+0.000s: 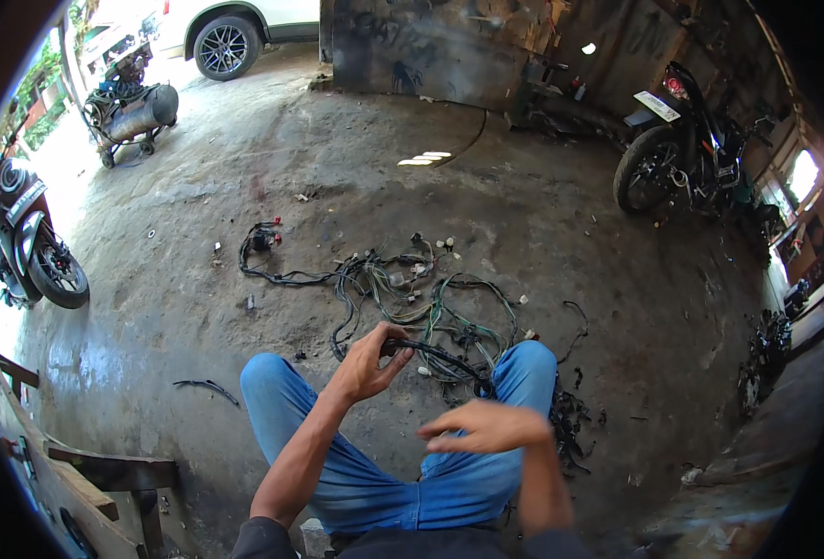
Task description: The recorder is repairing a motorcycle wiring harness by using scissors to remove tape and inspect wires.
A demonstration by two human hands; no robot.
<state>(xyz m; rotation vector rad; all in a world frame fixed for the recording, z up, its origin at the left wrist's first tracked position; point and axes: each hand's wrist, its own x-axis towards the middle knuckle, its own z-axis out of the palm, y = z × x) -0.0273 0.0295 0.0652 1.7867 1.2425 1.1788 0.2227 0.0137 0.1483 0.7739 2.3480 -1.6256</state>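
A wiring harness lies spread over the floor in front of my knees, with black-wrapped trunks and loose green, yellow and black wires. White connectors sit at several wire ends, and red-tipped ones at the far left end. My left hand grips a black-wrapped section of the harness between thumb and fingers, raised near my left knee. That section runs right toward my right knee. My right hand, slightly blurred, hovers over my right thigh with fingers stretched out and nothing visible in it.
Black scraps litter the floor beside my right knee; a black strip lies to the left. A wooden bench stands at lower left. Motorcycles stand at both sides, with an air compressor and a white car farther back.
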